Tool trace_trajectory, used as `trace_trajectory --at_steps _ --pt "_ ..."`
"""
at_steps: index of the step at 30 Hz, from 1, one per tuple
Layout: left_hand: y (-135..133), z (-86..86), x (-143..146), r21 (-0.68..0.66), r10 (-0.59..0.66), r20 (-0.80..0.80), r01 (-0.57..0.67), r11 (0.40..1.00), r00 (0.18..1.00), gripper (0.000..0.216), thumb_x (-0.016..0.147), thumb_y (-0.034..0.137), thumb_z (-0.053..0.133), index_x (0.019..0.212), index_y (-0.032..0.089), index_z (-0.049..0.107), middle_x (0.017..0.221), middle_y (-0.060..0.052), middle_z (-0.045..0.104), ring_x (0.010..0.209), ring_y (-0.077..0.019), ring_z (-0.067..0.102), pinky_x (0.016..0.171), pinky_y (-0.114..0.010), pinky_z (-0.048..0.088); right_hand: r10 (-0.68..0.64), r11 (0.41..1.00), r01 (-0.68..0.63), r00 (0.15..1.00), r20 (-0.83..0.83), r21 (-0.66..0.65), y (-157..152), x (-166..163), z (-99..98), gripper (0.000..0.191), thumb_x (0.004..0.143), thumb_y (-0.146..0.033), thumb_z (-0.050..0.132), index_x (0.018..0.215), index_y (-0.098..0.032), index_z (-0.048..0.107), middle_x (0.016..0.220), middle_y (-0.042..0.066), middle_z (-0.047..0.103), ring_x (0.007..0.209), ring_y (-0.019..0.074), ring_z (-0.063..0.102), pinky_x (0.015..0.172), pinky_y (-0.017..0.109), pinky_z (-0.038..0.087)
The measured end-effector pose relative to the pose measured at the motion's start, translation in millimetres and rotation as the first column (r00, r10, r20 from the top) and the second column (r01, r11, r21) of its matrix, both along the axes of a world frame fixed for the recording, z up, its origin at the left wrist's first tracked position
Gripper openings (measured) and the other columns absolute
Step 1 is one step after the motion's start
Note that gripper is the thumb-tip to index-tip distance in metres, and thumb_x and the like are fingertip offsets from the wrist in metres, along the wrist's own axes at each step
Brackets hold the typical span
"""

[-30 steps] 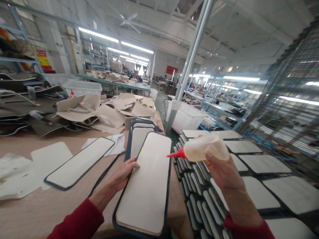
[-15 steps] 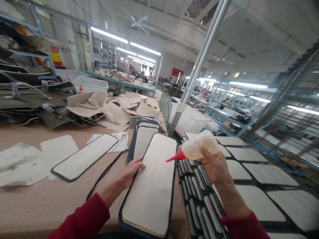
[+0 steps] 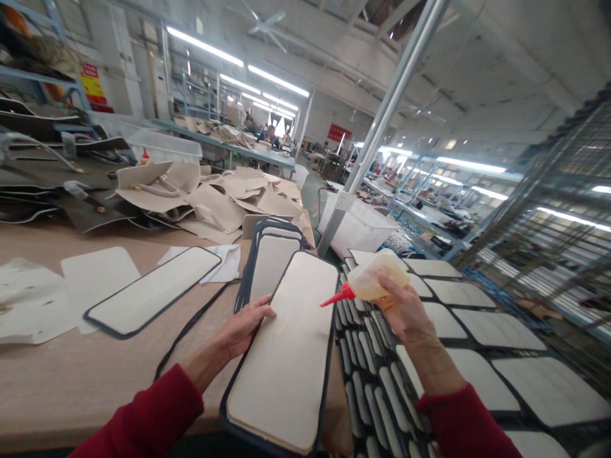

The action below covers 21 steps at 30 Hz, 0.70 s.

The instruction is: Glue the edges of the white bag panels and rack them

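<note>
A long cream panel with a dark rim [image 3: 286, 350] lies lengthwise on the table edge in front of me. My left hand [image 3: 243, 327] rests on its left rim, fingers laid over the edge. My right hand [image 3: 401, 308] grips a soft translucent squeeze bottle [image 3: 379, 280] with a red nozzle. The nozzle tip hangs just above the panel's right rim, pointing left and down. A similar panel [image 3: 153, 299] lies at a slant to the left. More such panels [image 3: 272, 254] are stacked behind the near one.
Rows of overlapping rimmed panels [image 3: 377, 375] fill a rack at my right. Beige and dark cut bag pieces [image 3: 200, 197] pile up at the table's far end. White paper sheets [image 3: 90, 273] lie at left. A metal post [image 3: 382, 121] and a white bin [image 3: 358, 229] stand beyond.
The bottle has come down and a little left, its nozzle now closer to the panel's right rim. My left hand has stayed on the left rim.
</note>
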<state>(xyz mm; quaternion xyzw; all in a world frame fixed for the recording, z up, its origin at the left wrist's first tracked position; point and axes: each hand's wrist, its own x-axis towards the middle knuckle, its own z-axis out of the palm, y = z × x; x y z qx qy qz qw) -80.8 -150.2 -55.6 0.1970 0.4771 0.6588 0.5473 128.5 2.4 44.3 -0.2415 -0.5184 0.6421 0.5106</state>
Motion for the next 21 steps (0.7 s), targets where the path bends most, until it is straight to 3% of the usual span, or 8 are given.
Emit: trace_trajectory --at_steps 4,8,10,14,17,21 --pt "0.9 1.4 -0.1 -0.015 0.013 0.004 -0.013 1.000 1.000 0.057 0.062 0.006 0.056 0.119 0.016 0.055 0.082 -0.004 0.071 0.060 -0.0172 0.065 0.051 -0.025 0.053 -0.051 0.979 0.066 0.995 -0.082 0.194 -11.0 2.6 16.6 0.041 0.054 -0.035 0.084 0.090 -0.021 0.069 0.090 0.002 0.071 0.084 0.0200 0.066 0.081 0.035 0.055" --pt "2.0 4.9 1.5 0.009 0.021 0.006 -0.021 1.000 1.000 0.056 0.062 0.005 0.056 0.117 0.016 0.056 0.082 -0.003 0.071 0.061 -0.0158 0.064 0.053 -0.024 0.053 -0.156 0.912 0.128 0.987 0.042 0.390 -11.9 -0.4 20.4 0.050 0.047 -0.022 0.088 0.093 -0.017 0.068 0.090 0.003 0.071 0.083 0.0214 0.065 0.089 0.042 0.050" --pt "2.3 5.6 2.4 0.017 -0.007 0.010 0.007 1.000 1.000 0.058 0.062 0.005 0.056 0.119 0.015 0.055 0.083 -0.004 0.071 0.060 -0.0158 0.064 0.052 -0.024 0.053 -0.145 0.912 0.123 0.989 0.027 0.391 -14.1 0.7 25.7 0.048 0.047 -0.022 0.087 0.091 -0.018 0.068 0.088 0.003 0.071 0.083 0.0209 0.065 0.090 0.042 0.050" --pt "2.4 5.4 3.0 0.034 -0.047 0.004 0.047 0.998 0.999 0.062 0.062 0.006 0.056 0.123 0.013 0.052 0.084 -0.005 0.071 0.061 -0.0170 0.065 0.051 -0.024 0.052 -0.105 0.907 0.130 0.991 -0.084 0.400 -19.6 4.6 33.7 0.046 0.051 -0.042 0.084 0.089 -0.023 0.068 0.090 0.000 0.070 0.089 0.0208 0.065 0.092 0.043 0.049" --pt "2.2 6.9 2.1 0.035 -0.025 0.002 0.024 0.999 1.000 0.061 0.062 0.006 0.055 0.122 0.014 0.053 0.083 -0.004 0.071 0.060 -0.0163 0.064 0.051 -0.024 0.053 -0.140 0.928 0.139 0.990 -0.023 0.345 -15.5 1.3 19.0 0.047 0.043 -0.033 0.088 0.083 -0.019 0.069 0.081 0.001 0.071 0.079 0.0214 0.066 0.089 0.043 0.052" --pt "-0.3 11.9 0.1 0.018 -0.018 0.005 0.018 1.000 1.000 0.060 0.063 0.005 0.055 0.122 0.016 0.053 0.086 -0.004 0.071 0.060 -0.0158 0.064 0.052 -0.025 0.054 -0.099 0.968 0.102 0.995 -0.028 0.227 -4.8 -2.4 -8.1 0.043 0.052 -0.030 0.085 0.089 -0.017 0.070 0.087 0.004 0.073 0.080 0.0207 0.067 0.082 0.037 0.055"
